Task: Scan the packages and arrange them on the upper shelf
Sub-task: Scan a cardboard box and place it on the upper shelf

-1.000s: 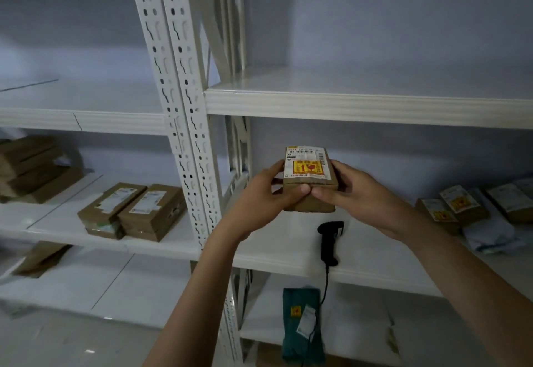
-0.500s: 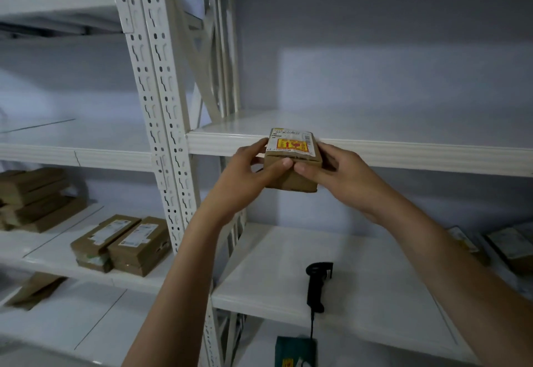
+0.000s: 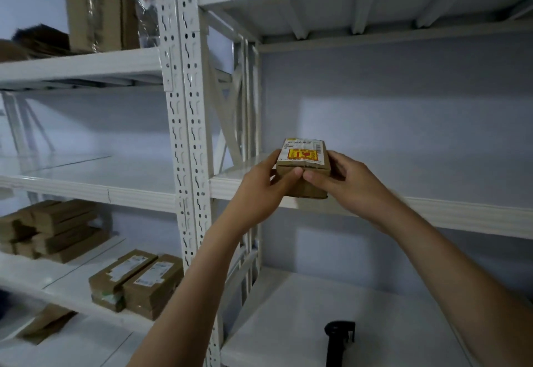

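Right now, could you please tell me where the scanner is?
The scanner stands at the bottom of the head view, right of centre, on the lower shelf, below the held package.

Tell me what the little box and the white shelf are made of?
The little box, held by the left hand and right hand, looks like brown cardboard: matte, with creased edges and a glossy paper label on top. The white shelf is probably painted metal: it has a smooth, slightly shiny surface, a folded front lip and slotted posts.
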